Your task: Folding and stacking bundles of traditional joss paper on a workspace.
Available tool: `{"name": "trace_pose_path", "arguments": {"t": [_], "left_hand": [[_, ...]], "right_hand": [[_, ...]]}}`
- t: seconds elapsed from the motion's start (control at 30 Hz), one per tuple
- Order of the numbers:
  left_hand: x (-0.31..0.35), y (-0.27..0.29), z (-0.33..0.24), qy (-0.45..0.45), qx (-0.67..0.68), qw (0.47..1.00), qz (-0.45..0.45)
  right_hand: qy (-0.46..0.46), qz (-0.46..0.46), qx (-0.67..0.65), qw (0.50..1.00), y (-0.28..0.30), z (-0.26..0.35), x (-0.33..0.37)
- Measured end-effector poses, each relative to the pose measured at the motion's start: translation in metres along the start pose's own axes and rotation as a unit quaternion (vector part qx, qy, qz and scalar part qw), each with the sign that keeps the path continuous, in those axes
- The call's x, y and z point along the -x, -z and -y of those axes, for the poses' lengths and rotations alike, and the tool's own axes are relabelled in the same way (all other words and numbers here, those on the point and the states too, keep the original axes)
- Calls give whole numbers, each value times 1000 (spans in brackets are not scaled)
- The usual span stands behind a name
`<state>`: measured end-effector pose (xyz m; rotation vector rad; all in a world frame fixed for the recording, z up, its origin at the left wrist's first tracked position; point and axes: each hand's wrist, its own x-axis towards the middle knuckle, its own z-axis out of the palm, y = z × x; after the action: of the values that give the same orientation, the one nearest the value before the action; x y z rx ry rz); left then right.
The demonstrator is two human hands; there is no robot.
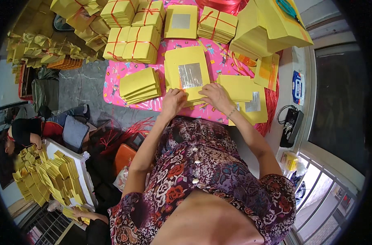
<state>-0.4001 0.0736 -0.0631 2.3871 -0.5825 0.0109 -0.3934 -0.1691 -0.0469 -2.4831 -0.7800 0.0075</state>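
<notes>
A stack of yellow paper sheets (186,58) lies in front of me on the pink table, and its top sheet bears a silver foil square (190,75). At the near left corner of this stack, my left hand (174,101) is closed with its fingers curled on the paper edge. My right hand (216,96) grips the near right edge, its fingers bent over the yellow paper. Left of my hands sits a fanned pile of folded yellow paper (140,84). To the right, another folded yellow pile (236,87) partly covers a foil-marked sheet (254,110).
Tied yellow paper bundles (142,43) and a loose foil-marked stack (180,22) stand at the back. Teal-handled scissors (287,8) rest on tall yellow paper at the far right. Red strands (271,107) hang along the right edge. Other people work at a white table (88,179) at left.
</notes>
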Motion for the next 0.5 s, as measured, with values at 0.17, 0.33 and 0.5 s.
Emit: {"name": "trace_pose_path", "arguments": {"t": [0.17, 0.33, 0.5], "left_hand": [[-7, 12, 8, -15, 74, 996, 42], [-15, 13, 24, 13, 156, 985, 75], [-21, 12, 30, 105, 237, 958, 124]], "right_hand": [[-4, 24, -58, 998, 8, -6, -5], [-45, 48, -95, 993, 15, -3, -13], [-65, 57, -109, 990, 16, -4, -16]]}}
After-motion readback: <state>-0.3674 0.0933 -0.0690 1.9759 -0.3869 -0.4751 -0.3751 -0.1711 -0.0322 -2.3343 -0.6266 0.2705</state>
